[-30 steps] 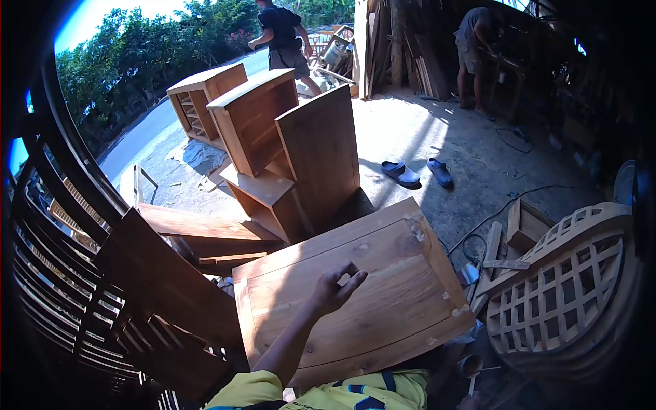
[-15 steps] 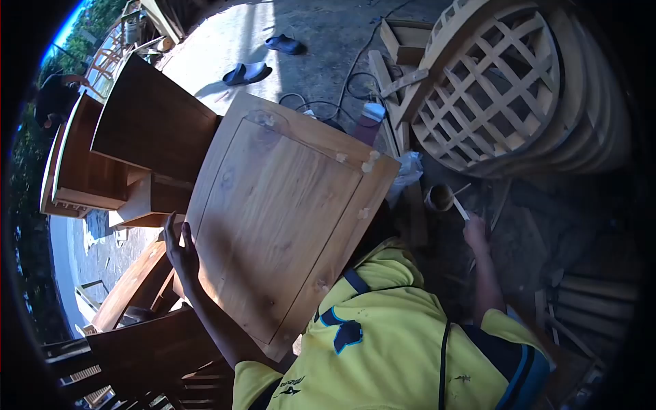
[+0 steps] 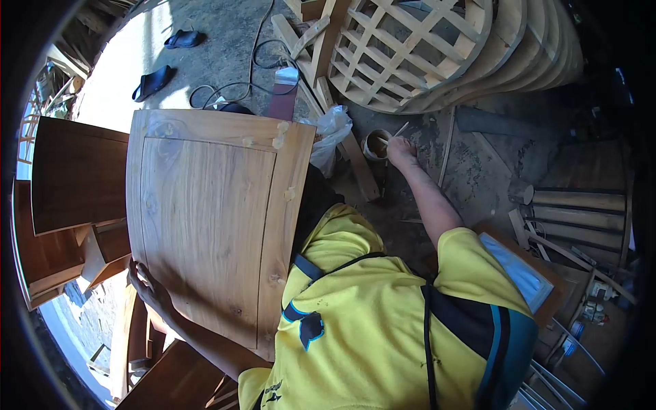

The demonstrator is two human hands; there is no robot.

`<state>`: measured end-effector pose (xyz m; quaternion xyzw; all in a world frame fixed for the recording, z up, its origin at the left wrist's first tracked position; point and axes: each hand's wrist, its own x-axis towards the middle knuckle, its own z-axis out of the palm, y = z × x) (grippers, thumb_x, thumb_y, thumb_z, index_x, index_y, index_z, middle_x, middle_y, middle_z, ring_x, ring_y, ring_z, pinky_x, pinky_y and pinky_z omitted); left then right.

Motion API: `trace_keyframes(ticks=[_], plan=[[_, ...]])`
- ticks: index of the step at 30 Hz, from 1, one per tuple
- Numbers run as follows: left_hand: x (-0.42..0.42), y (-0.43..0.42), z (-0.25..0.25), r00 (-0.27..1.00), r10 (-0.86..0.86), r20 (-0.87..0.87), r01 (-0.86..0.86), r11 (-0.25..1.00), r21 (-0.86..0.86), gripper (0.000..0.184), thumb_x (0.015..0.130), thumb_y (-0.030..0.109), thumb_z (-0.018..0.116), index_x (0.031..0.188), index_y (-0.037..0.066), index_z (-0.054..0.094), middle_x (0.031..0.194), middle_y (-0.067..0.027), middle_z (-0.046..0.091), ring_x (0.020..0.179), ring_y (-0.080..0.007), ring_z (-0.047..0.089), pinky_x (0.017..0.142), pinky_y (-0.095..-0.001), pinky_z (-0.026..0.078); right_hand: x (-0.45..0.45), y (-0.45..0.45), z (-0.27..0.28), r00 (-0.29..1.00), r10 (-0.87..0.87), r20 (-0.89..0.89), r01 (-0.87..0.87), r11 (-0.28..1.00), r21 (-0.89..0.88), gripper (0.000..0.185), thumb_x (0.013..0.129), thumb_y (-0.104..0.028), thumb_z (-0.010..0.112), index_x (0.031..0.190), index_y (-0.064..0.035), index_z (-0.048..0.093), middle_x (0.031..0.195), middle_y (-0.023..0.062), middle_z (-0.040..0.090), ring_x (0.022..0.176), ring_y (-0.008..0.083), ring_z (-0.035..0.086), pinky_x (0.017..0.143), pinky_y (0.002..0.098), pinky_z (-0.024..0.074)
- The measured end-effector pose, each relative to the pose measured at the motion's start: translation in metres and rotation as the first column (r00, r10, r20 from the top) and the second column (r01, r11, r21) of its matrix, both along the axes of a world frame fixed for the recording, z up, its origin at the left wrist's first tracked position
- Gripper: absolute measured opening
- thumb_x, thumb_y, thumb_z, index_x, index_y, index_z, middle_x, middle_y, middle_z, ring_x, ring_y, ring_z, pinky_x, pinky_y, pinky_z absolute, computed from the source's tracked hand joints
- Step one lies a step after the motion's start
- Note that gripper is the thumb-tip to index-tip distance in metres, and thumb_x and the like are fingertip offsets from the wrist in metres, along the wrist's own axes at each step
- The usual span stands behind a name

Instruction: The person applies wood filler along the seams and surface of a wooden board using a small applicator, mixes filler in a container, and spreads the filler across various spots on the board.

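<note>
A pale wooden panel (image 3: 205,205) with a framed border and several filler patches lies in front of my torso. At its lower left edge, my left hand (image 3: 150,287) holds the side, with the fingers along the rim. My right hand (image 3: 403,152) is closed on a pale flat stick (image 3: 383,140), whose tip reaches into a small can (image 3: 374,145) on the ground. A second thin stick (image 3: 402,128) pokes out of the can. The fingers of my right hand are partly hidden by its back.
A lattice wooden frame (image 3: 403,51) stands beyond the can. Dark wooden cabinet pieces (image 3: 78,174) sit left of the panel. A plastic bag (image 3: 333,130), a maroon sheet (image 3: 281,102), a black cable (image 3: 254,61) and clogs (image 3: 152,83) lie on the ground. Slatted wood (image 3: 577,208) is at right.
The view has swung right, so the panel appears further left. My left hand has gone from spread fingers beside the panel to its edge. My right hand has brought the stick into the can.
</note>
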<state>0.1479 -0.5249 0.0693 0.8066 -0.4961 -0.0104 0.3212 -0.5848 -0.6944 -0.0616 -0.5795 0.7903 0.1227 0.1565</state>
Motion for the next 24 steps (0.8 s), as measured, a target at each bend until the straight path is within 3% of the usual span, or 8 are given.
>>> trace_keyframes(ticks=[7, 14, 16, 17, 19, 20, 22, 24], plan=[[-0.018, 0.043, 0.015, 0.995, 0.099, -0.014, -0.100, 0.994, -0.042, 0.056, 0.113, 0.043, 0.053, 0.154, 0.004, 0.054, 0.155, -0.0205, 0.056, 0.143, -0.0361, 0.053, 0.119, -0.0450, 0.043, 0.003, -0.022, 0.008, 1.000, -0.012, 0.016, 0.010, 0.991, 0.133, 0.030, 0.098, -0.024, 0.070, 0.119, -0.0056, 0.078, 0.128, 0.0205, 0.074, 0.124, 0.0366, 0.070, 0.103, 0.0492, 0.0558], [-0.020, 0.057, 0.007, 0.970, 0.241, -0.009, -0.241, 0.970, 0.031, 0.058, 0.113, 0.044, 0.054, 0.154, 0.004, 0.053, 0.157, -0.0203, 0.054, 0.144, -0.0363, 0.053, 0.119, -0.0455, 0.044, -0.002, -0.018, 0.009, 0.993, -0.097, 0.060, 0.086, 0.983, 0.164, 0.033, 0.094, -0.020, 0.072, 0.123, -0.0042, 0.076, 0.134, 0.0225, 0.071, 0.131, 0.0381, 0.066, 0.110, 0.0495, 0.0530], [-0.021, 0.053, 0.003, 0.974, 0.224, -0.045, -0.223, 0.975, 0.017, 0.058, 0.113, 0.044, 0.054, 0.154, 0.003, 0.053, 0.157, -0.0203, 0.054, 0.144, -0.0361, 0.053, 0.119, -0.0454, 0.044, -0.006, -0.015, -0.004, 0.998, -0.040, 0.050, 0.031, 0.984, 0.173, 0.031, 0.094, -0.015, 0.067, 0.121, -0.0042, 0.077, 0.118, 0.0204, 0.077, 0.110, 0.0333, 0.076, 0.090, 0.0460, 0.0619], [-0.021, 0.053, 0.002, 0.974, 0.213, -0.074, -0.213, 0.977, 0.004, 0.058, 0.113, 0.044, 0.054, 0.154, 0.003, 0.053, 0.157, -0.0203, 0.054, 0.144, -0.0359, 0.053, 0.119, -0.0453, 0.044, -0.013, -0.013, -0.006, 0.998, -0.035, 0.050, 0.026, 0.985, 0.173, 0.031, 0.094, -0.015, 0.067, 0.121, -0.0042, 0.077, 0.118, 0.0204, 0.077, 0.110, 0.0333, 0.076, 0.090, 0.0460, 0.0619], [-0.024, 0.051, 0.007, 0.973, 0.218, -0.071, -0.219, 0.976, -0.006, 0.058, 0.113, 0.044, 0.054, 0.154, 0.003, 0.053, 0.156, -0.0205, 0.054, 0.143, -0.0359, 0.053, 0.119, -0.0451, 0.044, -0.040, -0.008, -0.005, 0.827, -0.387, 0.408, 0.272, 0.911, 0.311, 0.033, 0.095, -0.013, 0.061, 0.121, -0.0057, 0.079, 0.094, 0.0141, 0.079, 0.076, 0.0224, 0.076, 0.062, 0.0377, 0.0602], [-0.026, 0.050, 0.009, 0.974, 0.215, -0.069, -0.217, 0.976, -0.013, 0.058, 0.113, 0.043, 0.054, 0.154, 0.004, 0.053, 0.156, -0.0207, 0.054, 0.143, -0.0359, 0.053, 0.119, -0.0449, 0.044, -0.049, -0.002, -0.005, 0.828, -0.388, 0.405, 0.273, 0.910, 0.312, 0.033, 0.095, -0.013, 0.061, 0.121, -0.0057, 0.079, 0.094, 0.0141, 0.079, 0.076, 0.0224, 0.076, 0.062, 0.0377, 0.0602], [-0.023, 0.049, 0.009, 0.974, 0.213, -0.078, -0.215, 0.977, -0.008, 0.057, 0.113, 0.043, 0.054, 0.155, 0.004, 0.053, 0.156, -0.0207, 0.054, 0.143, -0.0360, 0.053, 0.119, -0.0449, 0.044, -0.058, 0.014, 0.001, 0.685, -0.471, 0.556, 0.376, 0.882, 0.284, 0.037, 0.095, -0.010, 0.056, 0.123, -0.0078, 0.079, 0.077, 0.0070, 0.073, 0.055, 0.0126, 0.064, 0.046, 0.0312, 0.0494], [-0.014, 0.048, 0.007, 0.983, 0.139, -0.118, -0.146, 0.988, -0.047, 0.057, 0.113, 0.043, 0.054, 0.154, 0.005, 0.053, 0.157, -0.0206, 0.054, 0.144, -0.0362, 0.052, 0.119, -0.0450, 0.044, -0.064, 0.024, 0.007, 0.675, -0.492, 0.549, 0.408, 0.870, 0.278, 0.038, 0.094, -0.010, 0.055, 0.125, -0.0098, 0.079, 0.077, 0.0068, 0.074, 0.056, 0.0128, 0.064, 0.047, 0.0309, 0.0503]])
